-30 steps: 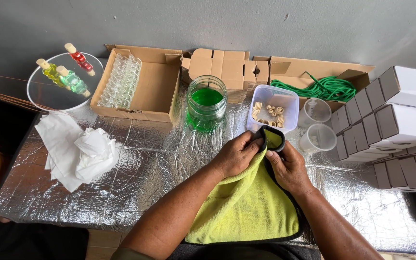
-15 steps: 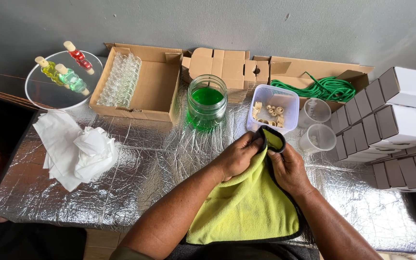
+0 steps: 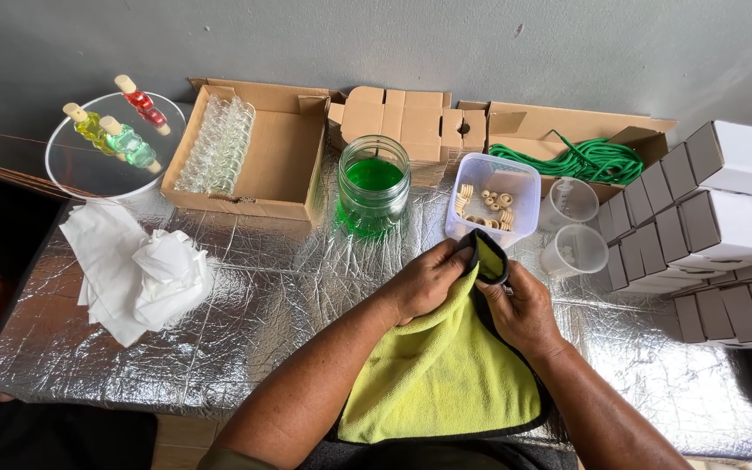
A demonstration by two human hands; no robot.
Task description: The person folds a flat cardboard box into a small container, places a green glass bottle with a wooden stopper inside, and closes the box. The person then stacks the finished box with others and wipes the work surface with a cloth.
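Both of my hands are wrapped in the upper end of a yellow-green cloth (image 3: pixel 441 374) with a dark hem, over a table covered in silver foil (image 3: pixel 245 305). My left hand (image 3: pixel 428 278) pinches the cloth's top fold from the left. My right hand (image 3: pixel 524 305) grips it from the right. Whatever is inside the fold is hidden. The cloth's lower part drapes toward my lap. Just beyond my hands stand a glass jar of green liquid (image 3: pixel 374 184) and a clear plastic tub of small wooden pieces (image 3: pixel 491 200).
Two clear cups (image 3: pixel 572 226) stand right of the tub. Stacked white boxes (image 3: pixel 724 209) fill the right side. Cardboard boxes at the back hold small glass bottles (image 3: pixel 218 144) and green cord (image 3: pixel 585 161). A round clear tray with three filled bottles (image 3: pixel 115 130) and crumpled white tissue (image 3: pixel 145 270) lie left.
My hands stay on the cloth's top fold, shifting only slightly as they work it. Nothing else on the table has moved.
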